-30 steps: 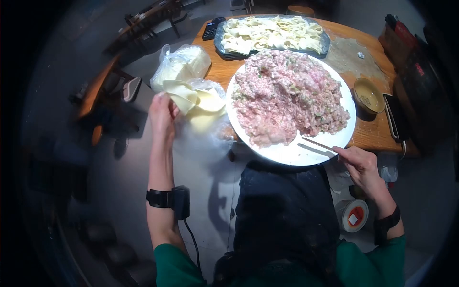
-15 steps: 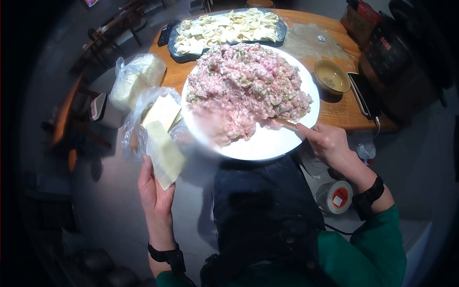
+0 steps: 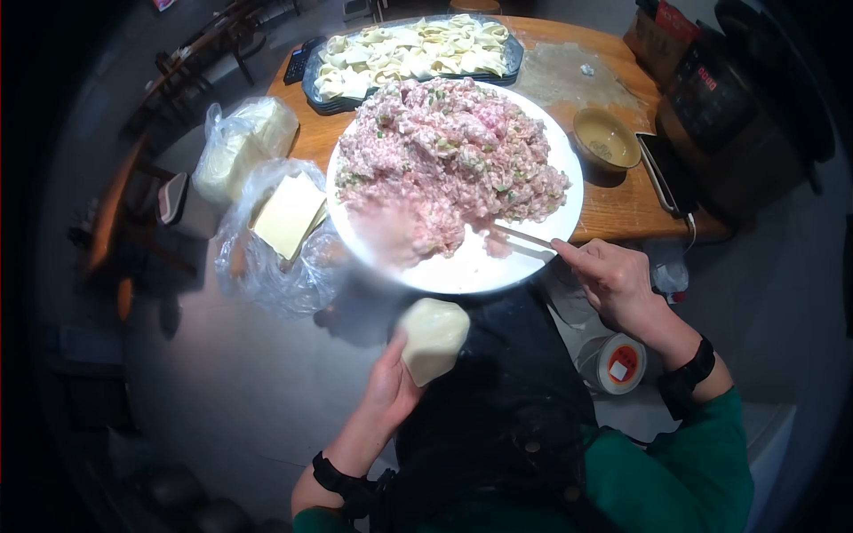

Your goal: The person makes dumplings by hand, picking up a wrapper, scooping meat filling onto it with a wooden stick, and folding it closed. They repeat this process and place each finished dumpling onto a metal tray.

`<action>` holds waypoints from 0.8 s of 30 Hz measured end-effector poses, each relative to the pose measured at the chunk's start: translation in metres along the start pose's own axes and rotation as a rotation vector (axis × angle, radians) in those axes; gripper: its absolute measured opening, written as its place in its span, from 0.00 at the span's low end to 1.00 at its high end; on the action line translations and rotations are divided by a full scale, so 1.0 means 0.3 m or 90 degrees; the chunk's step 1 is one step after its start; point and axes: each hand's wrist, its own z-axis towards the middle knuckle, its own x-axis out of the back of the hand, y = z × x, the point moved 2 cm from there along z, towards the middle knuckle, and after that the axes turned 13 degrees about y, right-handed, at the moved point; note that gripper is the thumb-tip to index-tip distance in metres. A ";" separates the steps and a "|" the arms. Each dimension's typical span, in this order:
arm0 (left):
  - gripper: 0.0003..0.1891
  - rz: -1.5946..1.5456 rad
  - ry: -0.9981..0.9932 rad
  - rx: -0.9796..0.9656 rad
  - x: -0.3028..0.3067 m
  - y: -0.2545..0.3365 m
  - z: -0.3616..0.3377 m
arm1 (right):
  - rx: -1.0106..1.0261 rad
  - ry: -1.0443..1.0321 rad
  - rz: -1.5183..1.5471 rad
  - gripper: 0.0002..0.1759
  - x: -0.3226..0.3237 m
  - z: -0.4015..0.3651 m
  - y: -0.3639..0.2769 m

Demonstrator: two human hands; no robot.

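A pale dumpling wrapper point(image 3: 434, 342) lies across the palm and fingers of my left hand point(image 3: 391, 380), just in front of the plate's near rim. My right hand point(image 3: 615, 280) grips a thin flat stick point(image 3: 526, 237), whose far end touches the meat filling. Pink minced filling with green bits point(image 3: 458, 147) is heaped on a large white plate point(image 3: 569, 191). To the left, a stack of square wrappers point(image 3: 289, 216) rests in an opened clear plastic bag point(image 3: 258, 271). Most of my left fingers are hidden under the wrapper.
Folded wontons point(image 3: 413, 53) fill a dark tray point(image 3: 333, 102) at the back of the wooden table point(image 3: 613, 213). A small bowl point(image 3: 607, 140), a phone point(image 3: 665, 173) and a dark appliance point(image 3: 711, 98) stand right. Another wrapper bag point(image 3: 240, 147) sits left; a round tub point(image 3: 615, 364) is below right.
My left hand has moved right, carrying the wrapper from beside the stack to in front of the plate. My right hand keeps its grip on the stick, which shows more of its length now.
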 end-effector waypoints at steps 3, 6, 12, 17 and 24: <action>0.27 0.041 0.023 0.019 -0.064 -0.012 -0.003 | 0.067 0.001 -0.002 0.27 -0.011 -0.022 -0.025; 0.31 0.077 -0.024 0.032 -0.105 -0.011 -0.008 | 0.089 -0.043 -0.019 0.29 -0.023 -0.036 -0.042; 0.29 0.068 -0.098 0.004 -0.150 -0.016 0.012 | 0.090 -0.019 0.036 0.29 0.003 -0.022 -0.048; 0.29 0.079 -0.102 0.014 -0.164 -0.013 0.019 | 0.040 -0.024 0.037 0.29 0.003 -0.013 -0.016; 0.27 0.022 -0.148 0.011 -0.172 -0.014 0.029 | -0.053 -0.074 0.129 0.30 -0.034 -0.019 -0.022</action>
